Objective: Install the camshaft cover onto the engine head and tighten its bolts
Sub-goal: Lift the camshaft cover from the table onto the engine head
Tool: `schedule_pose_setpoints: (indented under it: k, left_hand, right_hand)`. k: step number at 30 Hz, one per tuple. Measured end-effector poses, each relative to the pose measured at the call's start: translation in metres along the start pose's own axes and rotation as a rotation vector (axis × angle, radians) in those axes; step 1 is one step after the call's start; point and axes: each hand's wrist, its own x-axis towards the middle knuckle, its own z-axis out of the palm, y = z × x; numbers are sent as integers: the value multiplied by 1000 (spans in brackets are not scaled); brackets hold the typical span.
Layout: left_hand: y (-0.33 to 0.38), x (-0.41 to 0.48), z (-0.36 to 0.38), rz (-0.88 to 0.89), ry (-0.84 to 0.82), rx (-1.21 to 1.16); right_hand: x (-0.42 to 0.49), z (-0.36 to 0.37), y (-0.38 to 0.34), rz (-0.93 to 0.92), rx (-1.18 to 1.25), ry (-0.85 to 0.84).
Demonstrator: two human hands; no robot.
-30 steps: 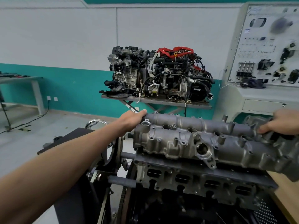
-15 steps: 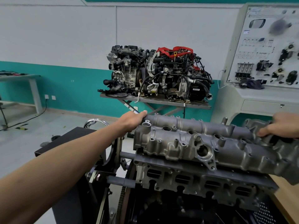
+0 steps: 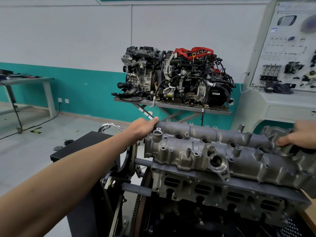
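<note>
The grey cast camshaft cover (image 3: pixel 222 151) lies lengthwise on top of the engine head (image 3: pixel 213 190), which is mounted on a black stand. My left hand (image 3: pixel 142 129) grips the cover's far left end, fingers wrapped over its back edge. At the frame's right edge my right hand (image 3: pixel 301 135) holds the cover's right end, fingers pressed on top. The cover's right end reaches past the head. I cannot tell whether it is fully seated. No bolts or tools show on the cover.
A black stand box (image 3: pixel 82 151) and a chrome handwheel (image 3: pixel 111 127) sit to the left. Behind, two complete engines (image 3: pixel 176 77) rest on a lift table. A white training panel (image 3: pixel 287 53) stands at right, a grey bench (image 3: pixel 25 81) at far left.
Both hands keep their grip on the cover's ends. The cover has barely shifted; the view has drifted slightly.
</note>
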Motion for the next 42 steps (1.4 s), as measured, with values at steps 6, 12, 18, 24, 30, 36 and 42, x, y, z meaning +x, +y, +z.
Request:
schedule_pose_setpoints:
  k: [6, 12, 18, 24, 30, 36, 42]
  left_hand:
    - [1, 2, 2, 6, -12, -12]
    - [2, 5, 4, 29, 9, 12]
    - [0, 11, 4, 27, -30, -16]
    - [-1, 15, 4, 44, -18, 46]
    - [-1, 16, 7, 48, -18, 35]
    - [1, 10, 4, 32, -31, 58]
    - [6, 2, 3, 28, -23, 82]
  right_hand:
    - [-18, 0, -8, -41, -45, -17]
    - [-40, -6, -24, -49, -58, -3]
    - [-48, -9, -28, -62, -55, -38]
    - [-58, -10, -29, -50, -42, -67]
    - [-62, -12, -32, -45, -5, -101]
    - [-65, -10, -35, -52, -25, -81]
    - [-71, -8, -37, -34, 45, -53]
